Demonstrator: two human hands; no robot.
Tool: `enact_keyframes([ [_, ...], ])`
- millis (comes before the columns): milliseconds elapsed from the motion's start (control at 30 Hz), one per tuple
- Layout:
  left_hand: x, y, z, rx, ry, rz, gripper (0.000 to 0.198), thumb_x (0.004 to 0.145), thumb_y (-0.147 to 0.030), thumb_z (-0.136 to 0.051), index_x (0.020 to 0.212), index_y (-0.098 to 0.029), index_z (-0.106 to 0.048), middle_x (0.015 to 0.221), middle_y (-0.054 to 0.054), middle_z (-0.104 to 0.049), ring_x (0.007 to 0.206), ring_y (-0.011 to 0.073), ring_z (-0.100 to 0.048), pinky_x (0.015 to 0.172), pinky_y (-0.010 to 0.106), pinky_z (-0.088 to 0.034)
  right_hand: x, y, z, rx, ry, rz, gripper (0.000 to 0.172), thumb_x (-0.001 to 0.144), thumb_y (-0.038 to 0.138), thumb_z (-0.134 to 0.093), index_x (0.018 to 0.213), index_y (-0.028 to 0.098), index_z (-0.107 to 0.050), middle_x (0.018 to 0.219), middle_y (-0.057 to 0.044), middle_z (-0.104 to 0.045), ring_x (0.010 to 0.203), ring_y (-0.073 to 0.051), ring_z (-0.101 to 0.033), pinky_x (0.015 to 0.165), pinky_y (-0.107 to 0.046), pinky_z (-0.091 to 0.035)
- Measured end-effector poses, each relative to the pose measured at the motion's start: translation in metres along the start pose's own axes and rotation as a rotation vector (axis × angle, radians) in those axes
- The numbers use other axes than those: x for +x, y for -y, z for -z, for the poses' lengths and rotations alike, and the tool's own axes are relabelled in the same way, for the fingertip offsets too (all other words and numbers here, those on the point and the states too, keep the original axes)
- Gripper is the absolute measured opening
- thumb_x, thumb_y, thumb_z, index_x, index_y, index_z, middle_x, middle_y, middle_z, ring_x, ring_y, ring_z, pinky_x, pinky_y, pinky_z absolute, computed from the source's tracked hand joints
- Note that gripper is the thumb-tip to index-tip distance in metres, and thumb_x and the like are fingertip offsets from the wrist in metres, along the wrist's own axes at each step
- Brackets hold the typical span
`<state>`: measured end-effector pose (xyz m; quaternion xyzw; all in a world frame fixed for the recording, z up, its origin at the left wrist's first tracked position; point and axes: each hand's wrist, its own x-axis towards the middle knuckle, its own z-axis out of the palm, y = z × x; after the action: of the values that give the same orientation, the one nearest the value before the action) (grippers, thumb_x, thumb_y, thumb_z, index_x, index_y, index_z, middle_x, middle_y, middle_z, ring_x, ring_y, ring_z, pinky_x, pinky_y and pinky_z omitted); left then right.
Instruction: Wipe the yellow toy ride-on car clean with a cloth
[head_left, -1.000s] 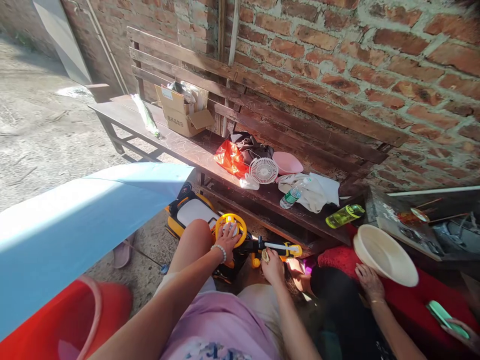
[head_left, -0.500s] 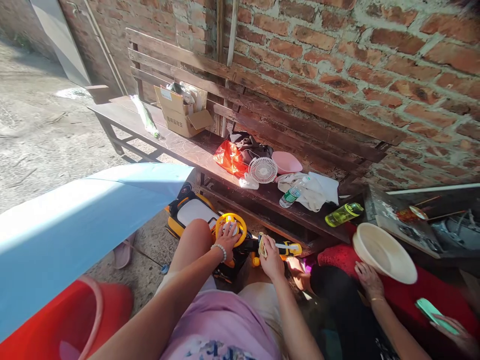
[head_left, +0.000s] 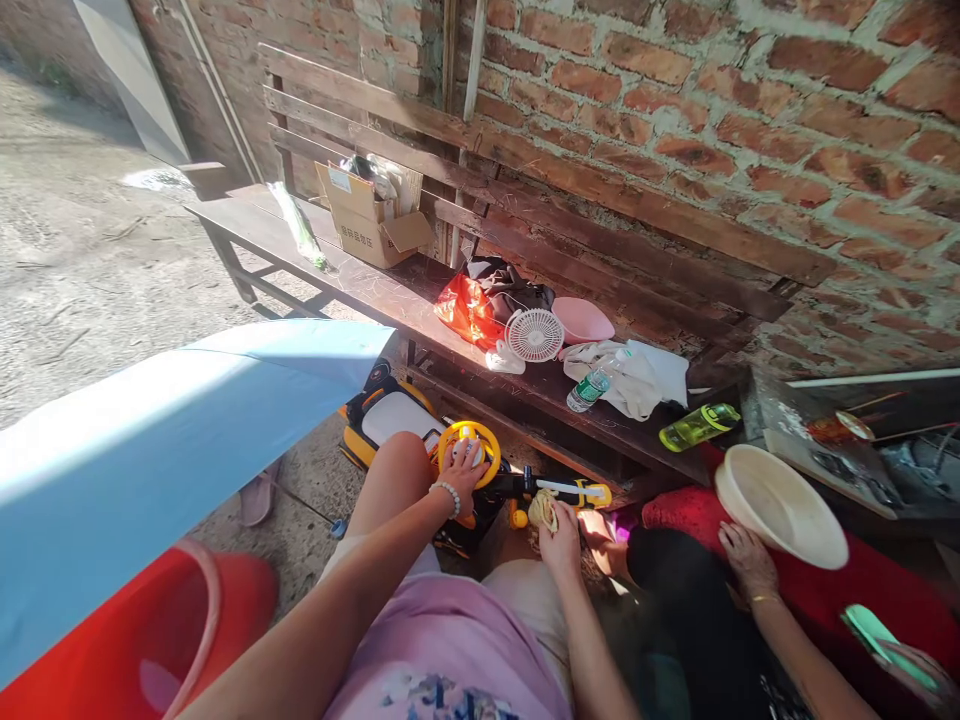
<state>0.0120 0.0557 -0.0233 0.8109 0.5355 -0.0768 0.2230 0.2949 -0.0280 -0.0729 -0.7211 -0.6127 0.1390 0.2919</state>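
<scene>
Blue sheet [head_left: 150,440] and a red tub [head_left: 112,650] fill your left side. Further along, a cardboard box [head_left: 367,225] stands on the desk [head_left: 360,285]; it has a line of dark print on its side and a white label on a flap, both too small to read.

Below the desk's edge sits the toy car [head_left: 390,420]. Your left hand [head_left: 465,470] lies open on its yellow wheel [head_left: 469,445], fingers spread over the hub. Just to the right, your right hand [head_left: 561,530] is closed around a crumpled cloth [head_left: 541,508], pressed at the near end of the car's black-and-yellow bar [head_left: 574,492].

It looks like you are wiping the car while bracing it by the wheel. Working along the bar calls for keeping the wheel steady.

A water bottle [head_left: 589,388] has a green label I cannot read. Far right, another person's hand [head_left: 746,560] touches a white basin [head_left: 780,505].
</scene>
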Motion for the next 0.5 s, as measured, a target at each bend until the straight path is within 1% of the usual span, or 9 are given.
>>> enact_keyframes([
  [100,0.001,0.001,-0.001,-0.003,-0.009,-0.006,0.108,0.072,-0.027,-0.087,0.171,-0.026,-0.045,0.191,0.016,0.002,0.174,0.0489,0.003,0.137,0.073,0.002,0.030,-0.025,0.021,0.079,-0.200,-0.344,0.054,0.085,0.055,-0.059,0.119,0.015,-0.074,0.114,-0.020,-0.078,0.110,-0.038,-0.071,0.100,-0.052,-0.057],
  [133,0.001,0.001,-0.002,-0.004,-0.011,-0.006,0.109,0.071,-0.028,-0.087,0.171,-0.026,-0.045,0.191,0.017,0.002,0.174,0.0490,0.003,0.137,0.073,0.002,0.040,-0.033,0.030,0.064,-0.253,-0.428,0.055,0.085,0.057,-0.059,0.117,0.015,-0.075,0.112,-0.020,-0.078,0.110,-0.039,-0.071,0.098,-0.051,-0.057],
  [200,0.003,0.001,-0.004,-0.007,-0.004,-0.005,0.112,0.068,-0.031,-0.091,0.171,-0.026,-0.045,0.191,0.017,0.002,0.174,0.0494,0.004,0.137,0.074,0.003,0.056,-0.045,0.044,-0.013,-0.297,-0.506,0.049,0.084,0.055,-0.059,0.110,0.017,-0.075,0.108,-0.020,-0.079,0.113,-0.040,-0.070,0.096,-0.048,-0.056],
  [267,0.004,0.000,-0.005,-0.008,-0.005,0.002,0.117,0.064,-0.037,-0.095,0.170,-0.027,-0.046,0.191,0.017,0.001,0.174,0.0498,0.004,0.136,0.074,0.004,0.062,-0.044,0.045,-0.084,-0.240,-0.495,0.038,0.085,0.046,-0.059,0.105,0.018,-0.075,0.103,-0.019,-0.078,0.110,-0.038,-0.071,0.093,-0.045,-0.056],
  [300,0.005,0.000,-0.006,-0.008,-0.011,0.005,0.119,0.063,-0.040,-0.096,0.170,-0.028,-0.046,0.191,0.017,0.001,0.174,0.0498,0.004,0.136,0.074,0.005,0.062,-0.038,0.040,-0.109,-0.192,-0.477,0.033,0.084,0.042,-0.061,0.103,0.018,-0.075,0.102,-0.018,-0.077,0.107,-0.037,-0.072,0.091,-0.044,-0.055],
  [367,0.006,0.000,-0.008,-0.010,-0.028,0.012,0.119,0.062,-0.043,-0.096,0.169,-0.029,-0.047,0.191,0.016,0.000,0.174,0.0497,0.004,0.136,0.073,0.006,0.054,-0.018,0.022,-0.154,-0.085,-0.429,0.027,0.083,0.034,-0.065,0.103,0.019,-0.074,0.103,-0.015,-0.076,0.100,-0.033,-0.073,0.089,-0.042,-0.055],
  [433,0.006,0.000,-0.009,-0.009,-0.033,0.016,0.118,0.062,-0.043,-0.096,0.169,-0.029,-0.048,0.191,0.015,0.000,0.174,0.0496,0.003,0.136,0.073,0.006,0.043,0.006,0.004,-0.316,0.035,-0.339,0.027,0.085,0.027,-0.065,0.110,0.018,-0.073,0.117,-0.019,-0.074,0.107,-0.033,-0.072,0.093,-0.042,-0.054],
  [500,0.005,0.001,-0.009,0.000,-0.036,0.014,0.118,0.062,-0.041,-0.096,0.169,-0.029,-0.048,0.191,0.016,0.000,0.174,0.0498,0.003,0.136,0.073,0.005,0.033,0.024,-0.006,-0.400,0.153,-0.204,0.028,0.088,0.021,-0.064,0.114,0.018,-0.071,0.125,-0.019,-0.072,0.115,-0.032,-0.070,0.097,-0.040,-0.052],
])
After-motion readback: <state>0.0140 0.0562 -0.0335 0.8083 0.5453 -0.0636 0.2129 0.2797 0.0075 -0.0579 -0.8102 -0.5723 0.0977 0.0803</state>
